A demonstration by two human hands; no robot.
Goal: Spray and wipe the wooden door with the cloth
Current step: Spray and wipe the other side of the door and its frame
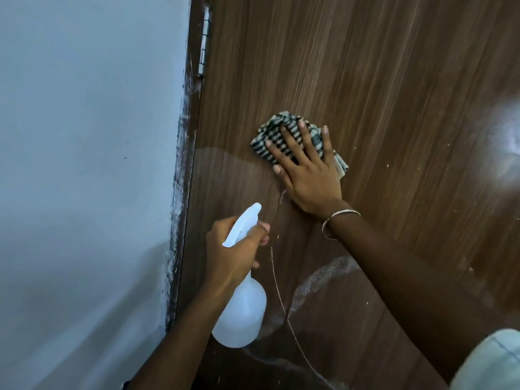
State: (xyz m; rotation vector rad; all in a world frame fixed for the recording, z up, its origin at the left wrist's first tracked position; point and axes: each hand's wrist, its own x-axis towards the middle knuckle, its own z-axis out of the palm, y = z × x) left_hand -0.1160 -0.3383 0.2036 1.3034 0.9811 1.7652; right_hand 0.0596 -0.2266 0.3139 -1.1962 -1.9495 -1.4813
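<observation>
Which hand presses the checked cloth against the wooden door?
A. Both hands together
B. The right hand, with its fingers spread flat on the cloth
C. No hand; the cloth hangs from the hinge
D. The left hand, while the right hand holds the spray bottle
B: the right hand lies with straight, spread fingers on the checked cloth against the door, while the left hand grips the white spray bottle.

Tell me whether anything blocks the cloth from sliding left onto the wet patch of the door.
Nothing visible does. The right hand presses the cloth flat on the door, right beside the wet patch. The spray bottle, gripped by the left hand, is lower down, off that path.
</observation>
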